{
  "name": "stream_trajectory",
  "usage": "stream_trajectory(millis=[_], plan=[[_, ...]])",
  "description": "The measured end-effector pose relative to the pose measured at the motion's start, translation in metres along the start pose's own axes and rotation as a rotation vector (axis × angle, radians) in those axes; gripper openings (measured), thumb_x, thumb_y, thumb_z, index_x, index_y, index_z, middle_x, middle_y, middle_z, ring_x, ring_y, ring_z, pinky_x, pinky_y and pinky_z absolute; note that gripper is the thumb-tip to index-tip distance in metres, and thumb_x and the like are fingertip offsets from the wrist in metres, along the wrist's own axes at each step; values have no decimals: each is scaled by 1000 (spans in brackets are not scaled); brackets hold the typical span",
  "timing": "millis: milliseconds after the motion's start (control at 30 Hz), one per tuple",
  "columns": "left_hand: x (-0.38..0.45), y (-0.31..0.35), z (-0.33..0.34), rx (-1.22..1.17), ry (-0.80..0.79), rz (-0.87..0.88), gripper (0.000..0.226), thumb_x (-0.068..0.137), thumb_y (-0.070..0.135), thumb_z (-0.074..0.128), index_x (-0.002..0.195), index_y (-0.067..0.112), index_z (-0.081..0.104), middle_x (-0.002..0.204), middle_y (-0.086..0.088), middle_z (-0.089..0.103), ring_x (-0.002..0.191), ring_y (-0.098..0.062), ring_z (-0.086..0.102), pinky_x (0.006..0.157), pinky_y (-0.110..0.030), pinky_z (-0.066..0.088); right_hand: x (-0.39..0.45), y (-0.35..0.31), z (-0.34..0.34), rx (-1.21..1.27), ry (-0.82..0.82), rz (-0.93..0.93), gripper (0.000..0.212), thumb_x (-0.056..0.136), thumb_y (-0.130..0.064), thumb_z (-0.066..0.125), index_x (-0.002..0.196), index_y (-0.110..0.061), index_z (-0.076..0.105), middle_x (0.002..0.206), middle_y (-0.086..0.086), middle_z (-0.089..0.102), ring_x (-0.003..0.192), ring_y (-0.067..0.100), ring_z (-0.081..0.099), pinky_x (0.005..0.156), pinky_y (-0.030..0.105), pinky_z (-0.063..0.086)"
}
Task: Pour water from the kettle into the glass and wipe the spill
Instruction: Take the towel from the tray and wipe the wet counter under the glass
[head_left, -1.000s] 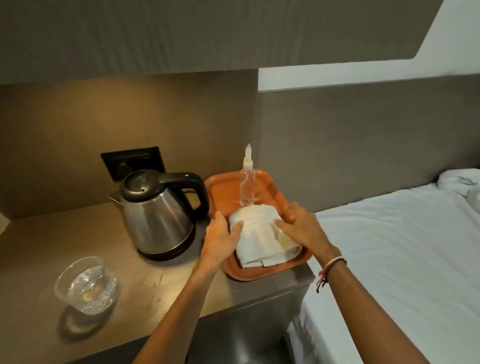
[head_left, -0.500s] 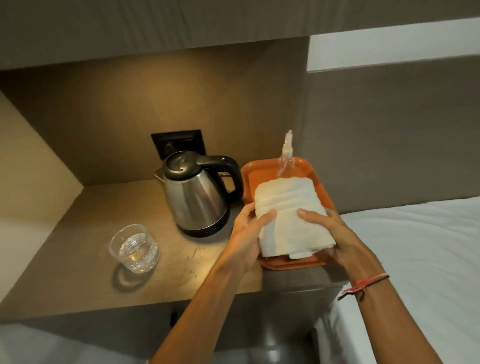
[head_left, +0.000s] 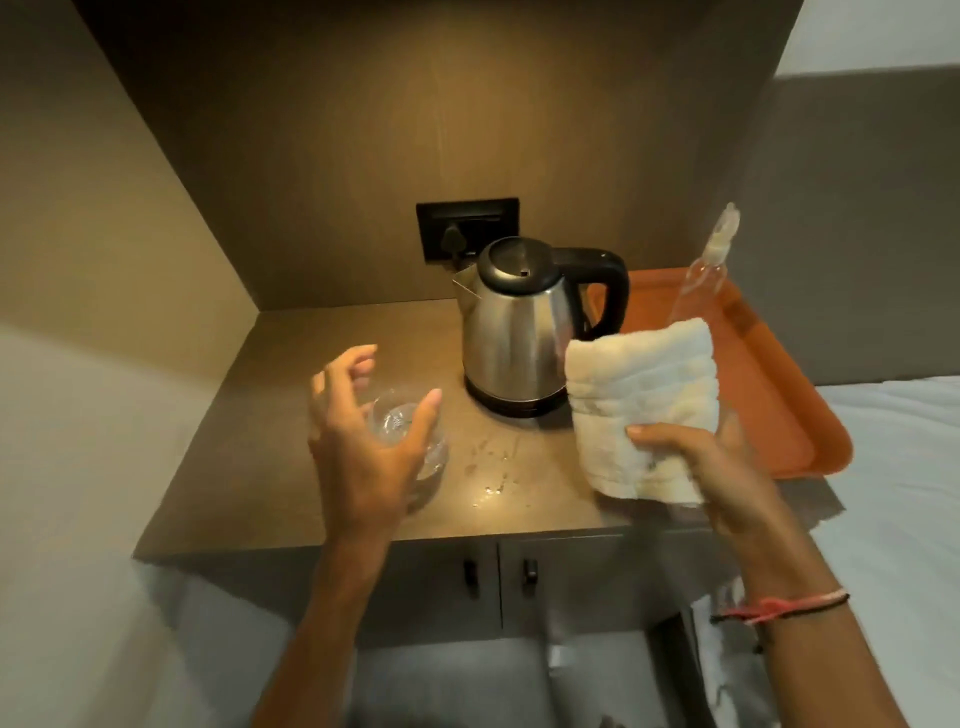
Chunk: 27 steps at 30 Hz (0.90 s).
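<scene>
The brown table top (head_left: 322, 364) is the biggest thing in front of me, set in a corner with dark walls behind it. Under it are two little cupboard doors (head_left: 498, 587) with dark handles. On my right is a white bed (head_left: 904, 467).

An orange tray (head_left: 779, 395) lies on the right end of the table, and part of it sticks out over the edge. A clear spray bottle (head_left: 701, 280) stands at the back of the tray.

The shiny kettle (head_left: 519, 327) stands upright in the middle of the table, just beside the tray. Its lid is on and its black handle points to the tray. Behind it is a black wall socket (head_left: 467, 228).

I hold a folded white towel (head_left: 644, 410) up in the air in my right hand (head_left: 722, 478). My thumb and fingers are squeezed tight on its bottom edge. The towel hides part of the kettle and the tray from me.

My left hand (head_left: 363, 441) is over the glass (head_left: 410, 441), with the fingers spread apart and curled a bit. I cannot tell if it touches the glass. The glass stands on the table, left of the kettle, with water in it.

Small wet drops, the spill (head_left: 493, 462), shine on the table between the glass and the towel.
</scene>
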<state>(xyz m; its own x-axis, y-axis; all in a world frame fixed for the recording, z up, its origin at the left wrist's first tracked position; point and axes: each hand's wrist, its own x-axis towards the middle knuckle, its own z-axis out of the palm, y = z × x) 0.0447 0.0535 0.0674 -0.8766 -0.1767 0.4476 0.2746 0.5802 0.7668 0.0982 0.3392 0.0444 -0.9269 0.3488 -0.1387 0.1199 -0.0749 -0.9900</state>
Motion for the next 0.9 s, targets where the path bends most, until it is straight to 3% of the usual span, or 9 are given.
stream_trajectory(millis=[100,200,300,433,500,567,667,767,900], plan=[[9,-54,-6,19,-243,-228,110,65,37,93,155,20,33,152,-11,47,137,-28,49,102,-36,47,-4,22,38,-295,285,-80,35,82,3,74,110,-16,66,92,9,78,83,15,76,59,25,58],[10,-86,9,-68,-440,-374,130,59,33,98,162,23,19,163,-8,37,147,-29,41,116,-49,42,-7,46,74,-535,419,-173,51,83,0,67,128,-20,57,114,10,68,100,25,69,77,39,56],[7,-104,27,-213,-497,-417,121,57,25,100,157,21,32,151,-8,53,136,-29,54,110,-51,50,-7,64,99,-834,497,-282,81,72,6,68,147,-17,47,141,13,56,124,36,56,94,50,52],[7,-115,37,-295,-399,-379,96,54,18,101,140,17,57,122,1,70,115,-18,68,91,-26,60,-1,74,108,-1124,389,-150,97,73,-13,78,158,-23,32,165,19,36,150,40,35,120,59,33],[8,-121,33,-333,-401,-384,96,52,14,101,138,16,59,117,5,70,111,-14,69,84,-18,59,1,76,106,-1224,367,-152,89,77,-36,78,155,-27,36,159,16,45,145,37,44,116,56,37],[12,-124,23,-357,-389,-382,95,52,10,100,138,14,60,117,5,70,110,-14,69,81,-14,58,3,77,101,-1328,359,-186,80,76,-65,68,146,-32,46,143,8,57,127,33,56,102,51,46],[20,-128,2,-352,-376,-357,91,54,8,98,137,12,60,123,-3,70,111,-18,69,91,-28,59,1,80,100,-1449,306,-214,87,71,-93,46,135,-35,56,129,7,61,108,30,58,85,44,47],[37,-131,-24,-381,-373,-347,90,54,4,98,136,11,61,125,-6,70,111,-19,71,93,-34,61,-4,81,119,-1462,285,-220,96,70,-100,36,136,-33,57,126,10,58,103,28,54,83,42,46],[57,-138,-51,-386,-348,-306,82,51,2,99,122,23,65,112,11,71,104,-4,73,79,-14,60,-21,90,160,-1337,394,-155,87,78,-82,40,144,-26,54,138,19,54,121,37,53,97,51,45]])
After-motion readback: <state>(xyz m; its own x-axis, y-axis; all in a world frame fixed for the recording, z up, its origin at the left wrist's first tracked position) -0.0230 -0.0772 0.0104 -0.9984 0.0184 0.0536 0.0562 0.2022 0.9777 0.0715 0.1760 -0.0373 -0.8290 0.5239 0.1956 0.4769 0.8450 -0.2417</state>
